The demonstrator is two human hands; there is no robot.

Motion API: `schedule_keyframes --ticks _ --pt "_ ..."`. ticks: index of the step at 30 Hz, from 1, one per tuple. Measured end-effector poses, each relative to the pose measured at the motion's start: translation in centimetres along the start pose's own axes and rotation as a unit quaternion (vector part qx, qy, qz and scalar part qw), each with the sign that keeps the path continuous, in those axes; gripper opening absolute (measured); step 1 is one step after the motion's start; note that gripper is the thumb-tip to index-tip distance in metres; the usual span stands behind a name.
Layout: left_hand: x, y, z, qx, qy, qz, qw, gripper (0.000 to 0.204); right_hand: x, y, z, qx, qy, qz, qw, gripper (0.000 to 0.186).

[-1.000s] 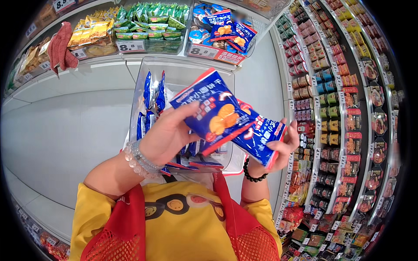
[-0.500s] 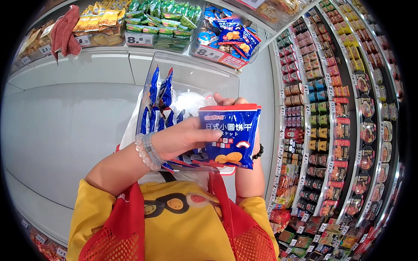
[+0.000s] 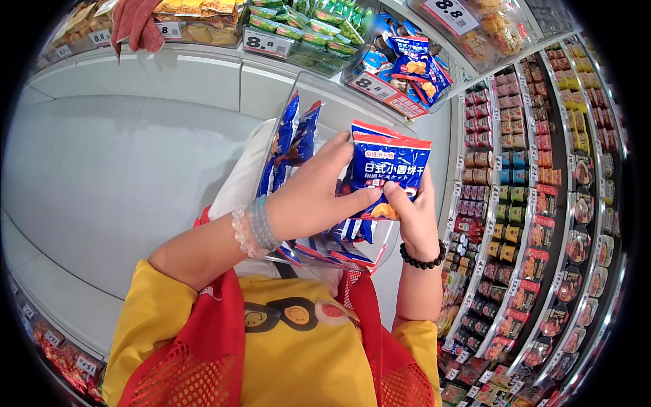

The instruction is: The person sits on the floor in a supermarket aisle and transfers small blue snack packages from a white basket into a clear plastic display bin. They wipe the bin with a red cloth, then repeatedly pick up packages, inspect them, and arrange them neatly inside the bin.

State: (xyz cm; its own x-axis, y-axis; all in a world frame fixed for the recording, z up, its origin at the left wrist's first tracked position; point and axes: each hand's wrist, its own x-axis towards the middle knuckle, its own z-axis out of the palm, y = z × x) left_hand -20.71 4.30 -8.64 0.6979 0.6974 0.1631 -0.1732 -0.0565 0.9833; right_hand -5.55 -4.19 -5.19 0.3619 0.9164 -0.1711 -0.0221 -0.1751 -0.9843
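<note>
Two blue biscuit packets (image 3: 388, 165) with red top edges, one mostly hidden behind the other, are held upright above a clear plastic bin (image 3: 390, 112). My left hand (image 3: 325, 180) grips them from the left, its thumb lying across the front. From the right, my right hand (image 3: 415, 216) clasps the same packets, thumb on the front face and fingers hidden behind. More blue packets (image 3: 303, 139) stand along the bin's left side. Several others (image 3: 349, 232) lie in the bin below my hands.
Ahead, a shelf bin (image 3: 386, 95) holds loose blue packets. To its left stand a bin of green packets (image 3: 305, 27) and one of yellow packets (image 3: 196, 8). A reddish cloth (image 3: 137, 26) hangs over the shelf edge. Tall stocked shelves (image 3: 505, 203) line the right side.
My right hand has come from behind the packet to its right edge, thumb now on the front. A second packet's edge now shows behind. The whole view has shifted.
</note>
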Motion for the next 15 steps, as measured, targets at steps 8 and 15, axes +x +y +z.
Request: schedule_keyframes --ticks 8,15 --pt "-2.0 -2.0 -6.5 0.312 0.138 -0.009 0.94 0.057 4.0 2.3 0.5 -0.564 0.048 -0.057 0.822 0.048" --pt "-2.5 -5.2 -6.3 0.085 0.061 -0.051 0.993 0.063 8.0 2.0 2.4 -0.694 0.057 -0.113 0.709 0.029"
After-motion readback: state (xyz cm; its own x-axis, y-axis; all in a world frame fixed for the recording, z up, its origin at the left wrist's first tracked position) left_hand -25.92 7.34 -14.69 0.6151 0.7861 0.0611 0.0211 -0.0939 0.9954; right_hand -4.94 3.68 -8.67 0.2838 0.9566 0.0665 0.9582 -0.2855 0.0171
